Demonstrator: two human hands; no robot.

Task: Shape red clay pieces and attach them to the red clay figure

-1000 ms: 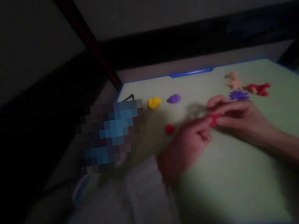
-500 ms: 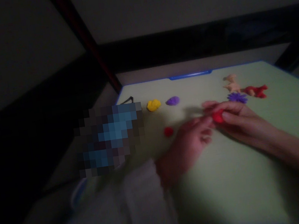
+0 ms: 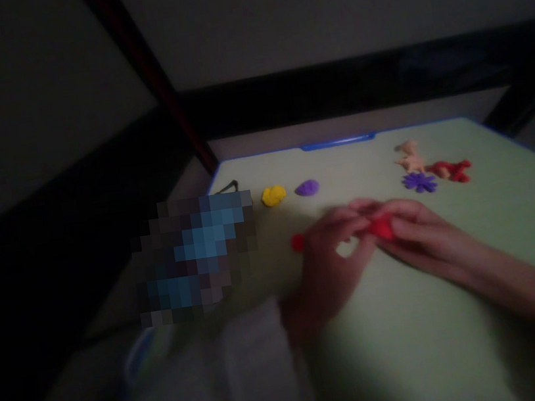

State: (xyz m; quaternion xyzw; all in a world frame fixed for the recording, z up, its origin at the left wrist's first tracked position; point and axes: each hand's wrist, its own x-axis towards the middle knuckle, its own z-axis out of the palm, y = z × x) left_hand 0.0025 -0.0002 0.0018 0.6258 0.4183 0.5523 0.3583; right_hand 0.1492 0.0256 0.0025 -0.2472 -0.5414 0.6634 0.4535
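A small lump of red modelling clay [image 3: 381, 228] is held above the table between both hands. My right hand [image 3: 434, 237] pinches it from the right, between thumb and fingers. From the left, my left hand [image 3: 332, 271] closes thumb and fingertips on its edge, leaving a gap inside the curl of the fingers. A second red clay piece [image 3: 297, 243] lies on the table, partly hidden behind my left hand. Beyond the hands are a yellow clay lump [image 3: 273, 195] and a purple clay lump [image 3: 307, 187]. The picture is dim and blurred.
Back right on the pale green table [image 3: 392, 349] lie a purple flower-like shape [image 3: 420, 182], peach-coloured clay pieces [image 3: 410, 159] and a red clay shape [image 3: 457, 171]. A blue pixelated object [image 3: 204, 242] is at the left edge. Behind the table stands a wall [image 3: 320, 7].
My left hand has turned, lifting its knuckles and bringing thumb and fingers onto the red clay. It now covers part of the red piece on the table. The view has shifted slightly.
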